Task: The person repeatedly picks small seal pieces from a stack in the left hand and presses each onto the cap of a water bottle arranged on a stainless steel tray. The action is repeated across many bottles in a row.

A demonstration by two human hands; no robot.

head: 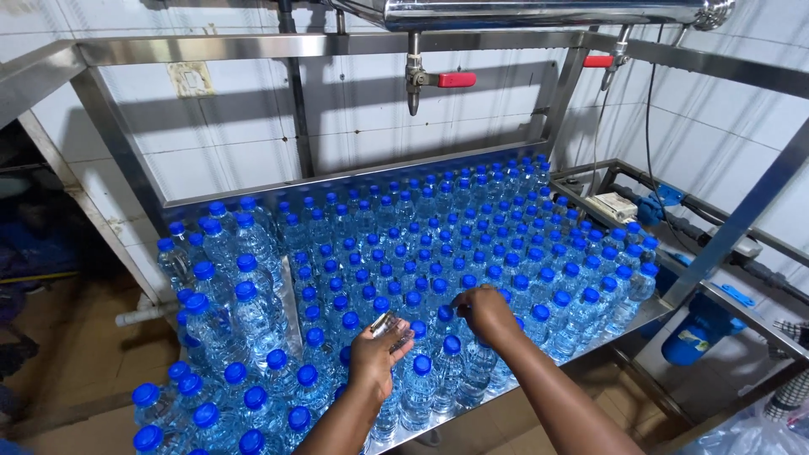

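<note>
Pinching a clear wrapper, left hand fingers curl; right hand fingers press together on a bottle cap just beneath.

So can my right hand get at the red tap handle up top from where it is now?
Probably yes, with a long stretch: the right hand rests on bottle caps near the front, and nothing blocks the air up to the red handle.
</note>
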